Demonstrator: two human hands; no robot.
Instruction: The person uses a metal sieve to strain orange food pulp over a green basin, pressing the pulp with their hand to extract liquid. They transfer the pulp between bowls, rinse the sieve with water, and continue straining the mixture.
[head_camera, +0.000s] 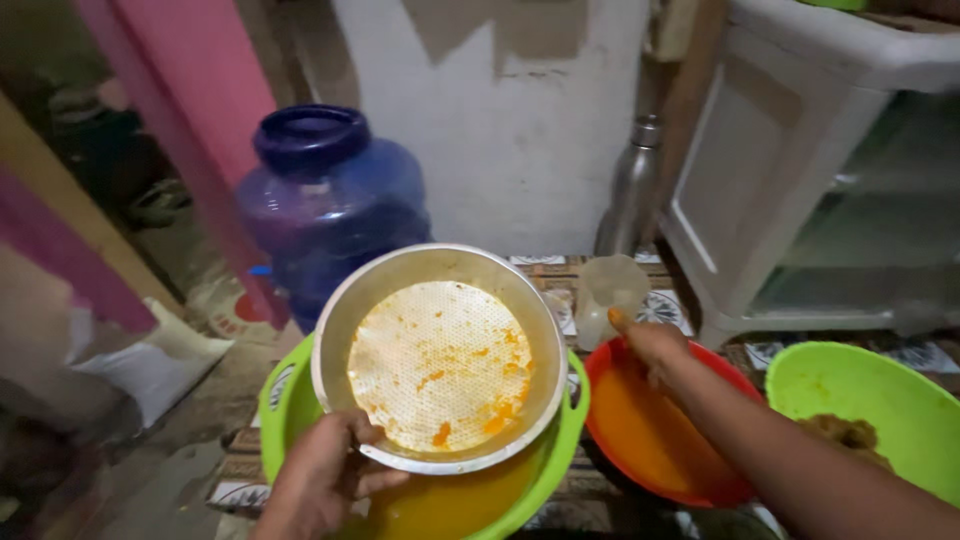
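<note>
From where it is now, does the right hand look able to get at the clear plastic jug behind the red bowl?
Probably yes. The right hand is stretched over the red bowl, fingertips close to the clear jug, with nothing showing between them. The left hand holds the metal sieve off to the side.

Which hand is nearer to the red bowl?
Right. The right hand reaches over the red bowl, at its far rim. The left hand is off to the left, holding the near rim of the metal sieve pan above the green tub.
</note>
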